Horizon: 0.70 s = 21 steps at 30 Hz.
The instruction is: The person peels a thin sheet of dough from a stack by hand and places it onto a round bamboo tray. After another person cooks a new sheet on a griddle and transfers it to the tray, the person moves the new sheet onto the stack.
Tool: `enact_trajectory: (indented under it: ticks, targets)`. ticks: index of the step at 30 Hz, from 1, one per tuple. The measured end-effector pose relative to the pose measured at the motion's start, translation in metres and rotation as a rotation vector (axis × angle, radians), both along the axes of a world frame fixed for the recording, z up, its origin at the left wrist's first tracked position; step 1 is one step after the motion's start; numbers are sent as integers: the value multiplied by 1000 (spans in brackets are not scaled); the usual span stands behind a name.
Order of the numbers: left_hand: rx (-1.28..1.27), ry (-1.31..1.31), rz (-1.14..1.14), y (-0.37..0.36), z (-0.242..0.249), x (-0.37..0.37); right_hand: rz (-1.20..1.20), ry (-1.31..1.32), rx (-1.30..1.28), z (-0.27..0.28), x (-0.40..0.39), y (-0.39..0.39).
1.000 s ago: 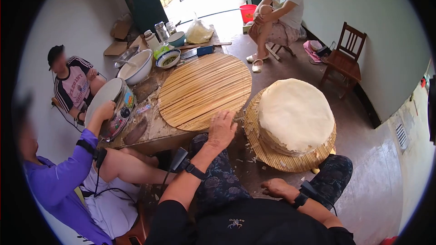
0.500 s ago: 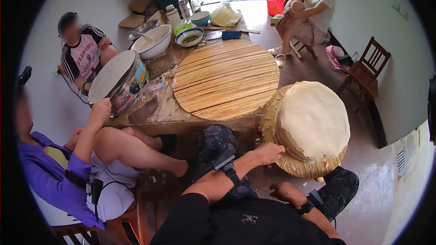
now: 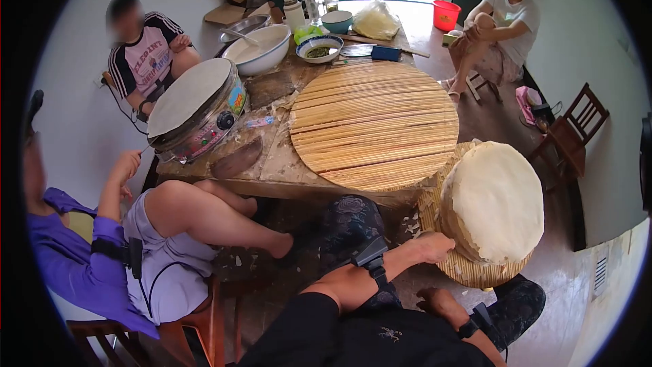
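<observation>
Head camera is giving us a busy room, and the action is sitting between three and four o'clock: a tall stack of thin pale rounds (image 3: 493,200) is resting on a slatted mat (image 3: 479,275). Left hand (image 3: 435,247) is reaching in at the stack's eight o'clock — fingers curling inward, knuckles facing up, right by the mat's edge. Is it pinching something there, or merely brushing it? I can't tell; the fingertips are hiding from view. Right hand (image 3: 443,304) is hanging lower, around seven o'clock from the stack, near the dark patterned trousers (image 3: 521,307); its fingers are bending loosely, and whether they are closing on anything I can't tell either.

Up at the stack's ten o'clock, a big round slatted board (image 3: 373,126) is lying on the table (image 3: 278,163). At that board's eleven o'clock, a patterned bowl (image 3: 319,49) is holding something dark green, while a white basin (image 3: 261,54) is sitting at ten. Further left, a pale-topped round griddle (image 3: 204,129) is standing — and at the scene's eight o'clock, a co-worker in purple (image 3: 81,265) is keeping one hand near its rim.
</observation>
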<state>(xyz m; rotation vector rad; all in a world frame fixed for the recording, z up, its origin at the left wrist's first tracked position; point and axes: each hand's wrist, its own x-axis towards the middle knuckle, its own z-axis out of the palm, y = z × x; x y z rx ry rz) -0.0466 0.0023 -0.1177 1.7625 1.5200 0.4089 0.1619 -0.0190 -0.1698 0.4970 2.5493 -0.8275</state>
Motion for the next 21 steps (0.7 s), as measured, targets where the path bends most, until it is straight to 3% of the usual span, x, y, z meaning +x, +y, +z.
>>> enact_trajectory:
  ticks: [8, 10, 14, 21]
  targets:
    - [-9, 53, -21, -1, 23, -1, 88, -15, -22, -20, 5, 3]
    - [-136, -3, -10, -8, 41, -2, 102, -38, -10, -18, 2, 6]
    - [-5, 103, -49, -4, 13, 3, 66, -78, -41, -19, 1, 4]
    - [-68, 31, -37, -3, 13, 6, 51, -128, -43, -15, 1, 5]
